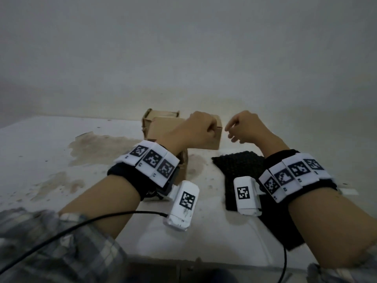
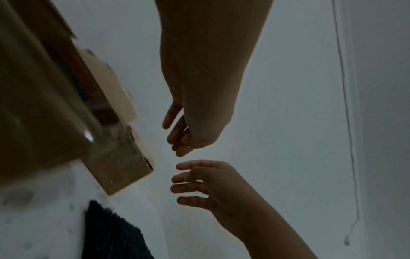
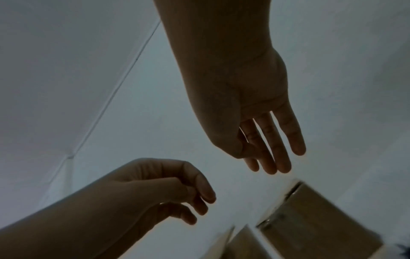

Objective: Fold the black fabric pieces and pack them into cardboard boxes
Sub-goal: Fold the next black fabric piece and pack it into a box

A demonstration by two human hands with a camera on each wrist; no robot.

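A piece of black fabric [image 1: 240, 166] lies flat on the white table, partly under my right forearm; its corner also shows in the left wrist view [image 2: 111, 233]. A closed cardboard box [image 1: 163, 129] stands behind my left hand [image 1: 201, 127], which hovers above the table with fingers loosely curled and holds nothing. My right hand [image 1: 241, 127] hangs beside it, above the fabric's far edge, with its fingers [image 3: 279, 149] straight and empty. The two hands are close but do not touch: left hand [image 3: 195, 198], right hand [image 2: 195, 182].
A second box [image 1: 161, 114] stands behind the first, and another box [image 1: 183, 166] sits under my left wrist. The table [image 1: 61, 150] is stained and ends at a pale wall. A black cable [image 1: 81, 223] crosses my left sleeve.
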